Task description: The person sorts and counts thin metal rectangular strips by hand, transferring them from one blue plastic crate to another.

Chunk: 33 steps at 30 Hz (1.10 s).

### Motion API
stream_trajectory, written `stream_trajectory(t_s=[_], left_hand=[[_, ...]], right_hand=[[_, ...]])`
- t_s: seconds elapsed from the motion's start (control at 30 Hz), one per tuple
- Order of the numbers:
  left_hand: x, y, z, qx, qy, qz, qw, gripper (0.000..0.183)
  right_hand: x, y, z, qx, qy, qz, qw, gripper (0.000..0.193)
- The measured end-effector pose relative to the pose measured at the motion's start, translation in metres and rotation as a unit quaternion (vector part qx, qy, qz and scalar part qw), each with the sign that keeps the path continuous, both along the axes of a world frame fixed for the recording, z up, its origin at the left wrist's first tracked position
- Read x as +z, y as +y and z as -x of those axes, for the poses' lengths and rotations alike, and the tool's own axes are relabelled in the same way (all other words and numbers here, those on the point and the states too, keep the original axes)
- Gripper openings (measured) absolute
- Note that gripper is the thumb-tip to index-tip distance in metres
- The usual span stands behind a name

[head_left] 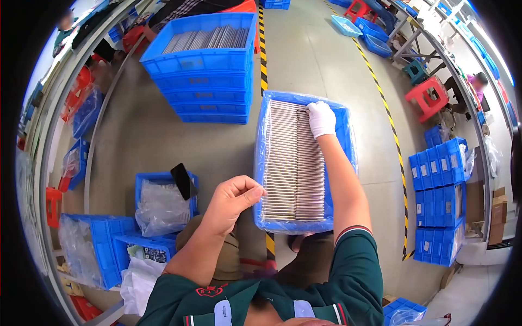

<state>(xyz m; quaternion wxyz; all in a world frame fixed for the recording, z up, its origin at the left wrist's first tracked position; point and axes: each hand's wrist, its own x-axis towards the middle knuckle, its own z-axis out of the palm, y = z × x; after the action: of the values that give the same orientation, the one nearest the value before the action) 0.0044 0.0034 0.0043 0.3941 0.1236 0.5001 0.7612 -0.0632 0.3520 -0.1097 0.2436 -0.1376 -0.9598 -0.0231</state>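
In front of me stands a blue plastic bin (341, 117) lined with clear plastic film. Inside it, thin silvery plates (280, 163) stand on edge, packed closely in two rows running away from me. My right hand (322, 119), in a white glove, is at the far end of the right row, its fingers curled down by the plates. What lies under those fingertips is hidden. My bare left hand (235, 198) is at the bin's left rim, thumb and forefinger pinched together beside the film. Whatever is in that pinch is too small to make out.
Stacked blue bins (204, 65) stand at the far left, the top one holding similar plates. By my left elbow are a film-covered bin (163, 204), a black phone (184, 181) and another blue bin (106, 244). Further bins (440, 195) and a red stool (428, 99) are at right.
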Motion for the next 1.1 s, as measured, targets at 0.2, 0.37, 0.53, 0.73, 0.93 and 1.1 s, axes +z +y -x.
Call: stream_trajectory(t_s=[0.2,0.37,0.53,0.73,0.93,1.1], left_hand=[[-0.003,0.001,0.001,0.003,0.009,0.0,1.0,0.012],[-0.002,0.002,-0.001,-0.003,0.007,-0.005,1.0,0.011],[-0.003,0.002,-0.001,-0.006,0.011,0.0,1.0,0.012],[-0.003,0.007,-0.003,-0.016,0.018,0.007,1.0,0.013],[-0.006,0.005,-0.002,-0.013,0.026,0.006,1.0,0.012],[-0.006,0.008,-0.001,-0.016,0.01,0.002,1.0,0.011]], right_hand=[[0.005,-0.001,-0.01,-0.025,0.045,0.035,0.998,0.013],[-0.028,0.032,-0.015,-0.204,0.163,0.585,0.768,0.046],[0.001,0.011,-0.013,-0.165,0.127,0.768,0.606,0.067],[0.036,-0.009,-0.025,-0.176,0.005,0.693,0.699,0.076],[0.034,-0.02,-0.019,-0.233,-0.005,0.658,0.716,0.077],[0.009,0.007,-0.027,-0.166,0.078,0.78,0.599,0.079]])
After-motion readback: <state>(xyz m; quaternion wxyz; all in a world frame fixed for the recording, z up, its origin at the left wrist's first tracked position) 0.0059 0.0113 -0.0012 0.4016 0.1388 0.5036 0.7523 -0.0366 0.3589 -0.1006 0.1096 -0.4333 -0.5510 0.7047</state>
